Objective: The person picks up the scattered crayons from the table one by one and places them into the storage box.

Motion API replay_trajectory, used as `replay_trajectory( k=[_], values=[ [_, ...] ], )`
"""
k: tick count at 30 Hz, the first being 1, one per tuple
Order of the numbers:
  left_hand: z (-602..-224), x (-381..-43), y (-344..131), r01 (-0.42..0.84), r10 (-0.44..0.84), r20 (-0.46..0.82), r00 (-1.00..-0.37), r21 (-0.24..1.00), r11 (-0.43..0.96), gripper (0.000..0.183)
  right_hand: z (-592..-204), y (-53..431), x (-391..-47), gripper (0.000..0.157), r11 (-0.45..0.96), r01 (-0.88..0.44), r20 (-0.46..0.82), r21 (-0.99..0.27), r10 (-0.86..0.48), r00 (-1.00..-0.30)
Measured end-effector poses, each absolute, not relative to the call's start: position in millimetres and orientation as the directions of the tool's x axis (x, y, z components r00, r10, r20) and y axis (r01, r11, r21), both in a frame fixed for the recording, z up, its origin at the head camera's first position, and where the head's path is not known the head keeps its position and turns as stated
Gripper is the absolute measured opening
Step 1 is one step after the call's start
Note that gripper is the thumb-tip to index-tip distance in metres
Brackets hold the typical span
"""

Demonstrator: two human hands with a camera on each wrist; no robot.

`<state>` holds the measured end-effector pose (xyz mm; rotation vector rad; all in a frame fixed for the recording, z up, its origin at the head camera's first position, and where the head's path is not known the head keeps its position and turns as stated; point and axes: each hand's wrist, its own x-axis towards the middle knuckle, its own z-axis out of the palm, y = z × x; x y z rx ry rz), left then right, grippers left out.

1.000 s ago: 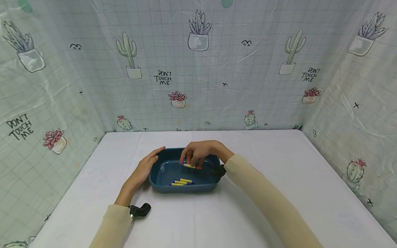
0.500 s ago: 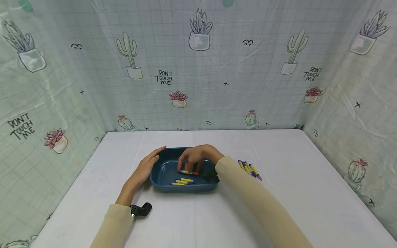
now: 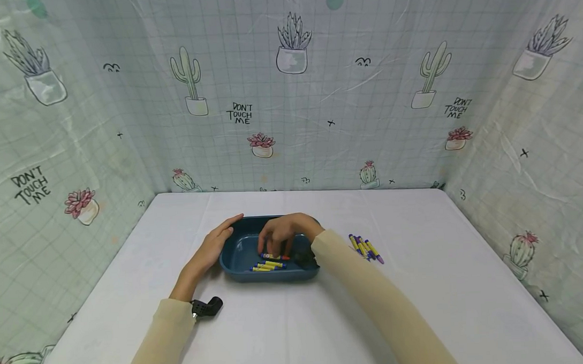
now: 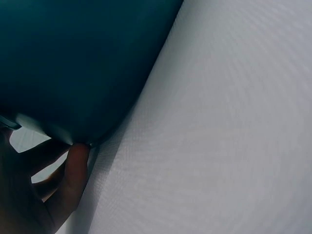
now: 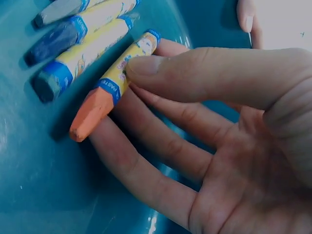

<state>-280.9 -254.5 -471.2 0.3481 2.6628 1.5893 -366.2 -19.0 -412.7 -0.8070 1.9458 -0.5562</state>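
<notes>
Toward the near side of the blue tray (image 3: pixel 270 277), the orange pastel crayon (image 5: pixel 110 89) is found in the grip of the right hand (image 3: pixel 284 229). Thumb pad sits on the yellow wrapper, with fingers curved round the opposite side: clamped on the crayon. Its orange tip points right in the scene and its blue-banded end left. Contact with the tray floor cannot be confirmed.

Just nearer than the held item, three crayons (image 3: pixel 267 266) lie side by side on the tray floor by the near wall. Wrappers are yellow with blue bands; tips, seen from the right wrist, are greyish, dark blue and teal.

At the left end of the tray, the left hand (image 3: pixel 214 247) rests against the rim. Its fingers are extended along the far left corner, thumb a little apart from them.

Right of the tray and well apart from it, a group of yellow-wrapped crayons (image 3: pixel 366 248) lies on the white tablecloth (image 3: pixel 287 327); at least one purple tip is visible at the near end, and the right sleeve (image 3: pixel 382 291) passes close by. Black wrist device (image 3: pixel 206 307) noted at the left cuff. Behind the table hangs a cactus-print curtain (image 3: pixel 317 101)
</notes>
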Motion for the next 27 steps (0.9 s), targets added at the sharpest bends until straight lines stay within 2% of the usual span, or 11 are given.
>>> replay_trajectory(
  k=[9,17,27],
  values=[
    [-442.0,-262.8,-245.3,0.18,0.217,0.086,-0.972,0.869,0.461,0.048,-409.4,-21.4,-361.7,0.035,0.692,-0.3,-0.595,-0.657,-0.72,-0.357],
    [-476.9,-284.5,-257.3,0.203,0.203,0.12,-0.972,0.866,0.457,0.047,-408.7,-23.2,-361.2,0.038,0.703,-0.266,-0.61,-0.659,-0.707,-0.357],
    [-474.4,-280.9,-254.6,0.186,0.194,0.107,-0.975,0.873,0.452,0.047,-409.7,-22.7,-360.6,0.033,0.708,-0.275,-0.61,-0.651,-0.703,-0.365]
  ],
)
